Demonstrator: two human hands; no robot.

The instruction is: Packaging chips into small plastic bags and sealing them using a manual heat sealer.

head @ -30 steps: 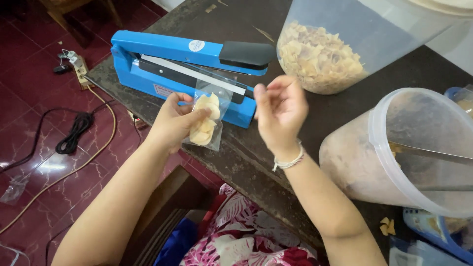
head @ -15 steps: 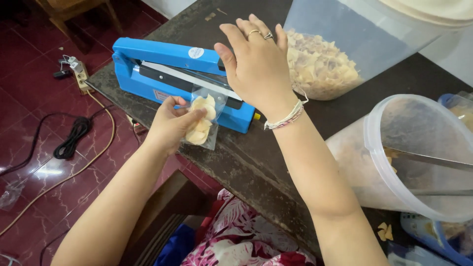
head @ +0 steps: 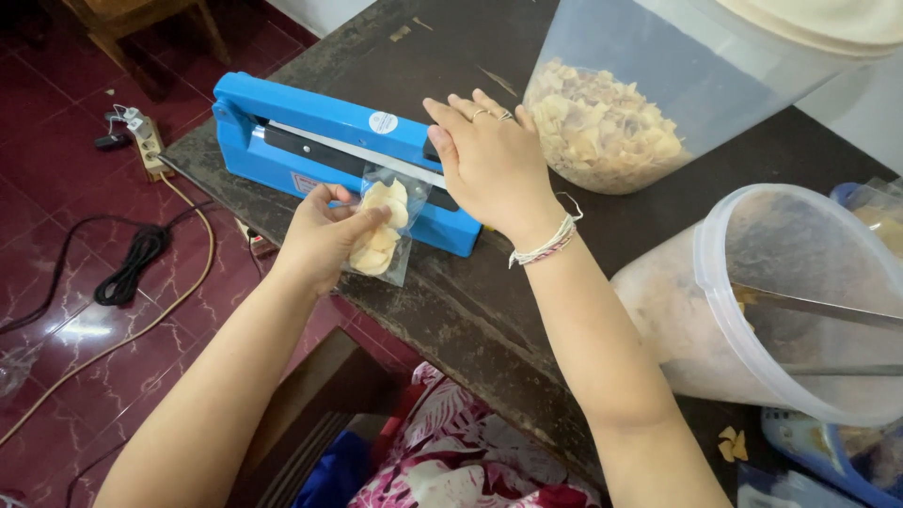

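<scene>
Beside two chip tubs (head: 611, 122), left hand (head: 324, 235) pinches chip bag (head: 384, 230); right hand (head: 489, 160) presses sealer (head: 320, 127) flat.

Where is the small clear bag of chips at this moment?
In the head view, left of centre: the left hand holds the small clear bag of chips, its top in the blue heat sealer.

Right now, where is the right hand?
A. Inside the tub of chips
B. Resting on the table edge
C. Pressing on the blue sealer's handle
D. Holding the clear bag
C: the right hand lies flat on the handle end of the blue sealer, while the left hand holds the clear bag of chips at its bar.
</scene>
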